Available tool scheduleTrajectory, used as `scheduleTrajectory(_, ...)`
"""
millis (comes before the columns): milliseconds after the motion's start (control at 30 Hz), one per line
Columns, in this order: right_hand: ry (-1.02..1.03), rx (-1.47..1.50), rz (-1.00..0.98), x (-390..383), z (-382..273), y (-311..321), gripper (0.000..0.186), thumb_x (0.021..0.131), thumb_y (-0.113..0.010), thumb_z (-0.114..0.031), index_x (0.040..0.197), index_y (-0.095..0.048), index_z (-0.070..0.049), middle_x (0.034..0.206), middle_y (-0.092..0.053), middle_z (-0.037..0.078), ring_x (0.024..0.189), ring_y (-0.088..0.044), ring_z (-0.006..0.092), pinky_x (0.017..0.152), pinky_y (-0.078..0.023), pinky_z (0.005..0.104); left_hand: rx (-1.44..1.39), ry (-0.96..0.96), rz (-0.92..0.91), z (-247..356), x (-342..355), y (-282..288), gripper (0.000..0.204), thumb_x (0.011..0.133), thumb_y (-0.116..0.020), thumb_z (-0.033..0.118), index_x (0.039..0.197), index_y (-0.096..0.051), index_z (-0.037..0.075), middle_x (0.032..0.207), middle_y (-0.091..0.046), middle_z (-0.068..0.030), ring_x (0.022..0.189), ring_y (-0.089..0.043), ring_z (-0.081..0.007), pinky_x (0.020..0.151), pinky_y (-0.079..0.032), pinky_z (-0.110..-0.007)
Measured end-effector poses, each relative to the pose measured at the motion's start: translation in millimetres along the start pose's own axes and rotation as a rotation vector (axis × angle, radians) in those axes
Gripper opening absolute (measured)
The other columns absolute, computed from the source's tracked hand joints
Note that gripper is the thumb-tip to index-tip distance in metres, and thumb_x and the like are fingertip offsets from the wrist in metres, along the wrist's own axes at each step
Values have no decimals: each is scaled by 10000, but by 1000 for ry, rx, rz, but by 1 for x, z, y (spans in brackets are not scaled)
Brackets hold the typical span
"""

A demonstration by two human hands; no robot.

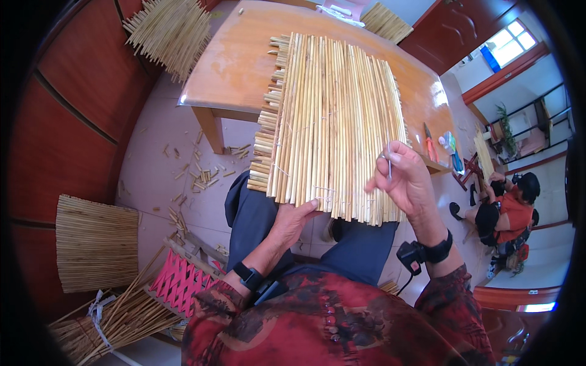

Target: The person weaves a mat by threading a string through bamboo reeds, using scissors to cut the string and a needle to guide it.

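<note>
A mat of pale yellow plant stalks [342, 122] stitched side by side rests partly over the table edge and above my lap. A second layer of stalks [266, 134] shows crosswise beneath it, sticking out at the left. My left hand [292, 226] grips the mat's near edge, thumb on top and fingers hidden below. Over the mat's near right part, my right hand [406, 180] is closed in a pinch on a thin metal needle [389, 160]. White stitches [326, 194] of thread cross the stalks near the lower edge; whether thread runs to the needle I cannot tell.
Red-handled pliers [429, 143] and a blue-handled tool [455, 155] lie on the wooden table [238, 61]. Stalk offcuts [201, 177] litter the floor. More mats [97, 244] and a tied stalk bundle [116, 323] stand left. Another person [513, 204] sits at right.
</note>
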State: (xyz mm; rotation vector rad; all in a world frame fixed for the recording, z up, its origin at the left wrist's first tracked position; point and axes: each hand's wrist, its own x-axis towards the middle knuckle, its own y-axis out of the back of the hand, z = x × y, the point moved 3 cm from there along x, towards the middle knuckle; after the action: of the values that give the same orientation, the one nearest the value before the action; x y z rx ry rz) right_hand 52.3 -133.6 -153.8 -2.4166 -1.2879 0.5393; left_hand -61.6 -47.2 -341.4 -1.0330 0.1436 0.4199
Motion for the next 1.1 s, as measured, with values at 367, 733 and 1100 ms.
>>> scheduleTrajectory(367, -401, -283, -93, -4, 10, -66, 127, 875, -548, -152, 917, -523, -35, 658, -451, -33, 474, -314, 5, 400, -234, 143, -76, -87, 20, -4, 0, -3, 462, 794, -538, -34, 1230, -396, 22, 1142, -506, -76, 1007, -535, -184, 870, -453, -321)
scheduleTrajectory(733, -300, -572, -42, 13, -11, -81, 119, 864, -562, -164, 870, -552, -45, 636, -453, -65, 501, -355, -11, 423, -271, 145, -59, -93, -21, -3, 3, -4, 462, 795, -546, -25, 1229, -392, 12, 1136, -504, -85, 1034, -522, -198, 883, -458, -336)
scheduleTrajectory(1100, 77, -1376, -143, 15, 44, 2, 103, 792, -584, -116, 844, -601, -30, 724, -562, 122, 668, -564, 251, 621, -450, 320, 65, 49, -135, 7, -25, 10, 422, 853, -555, 125, 1212, -409, -42, 1195, -500, -120, 1109, -494, -212, 946, -393, -356)
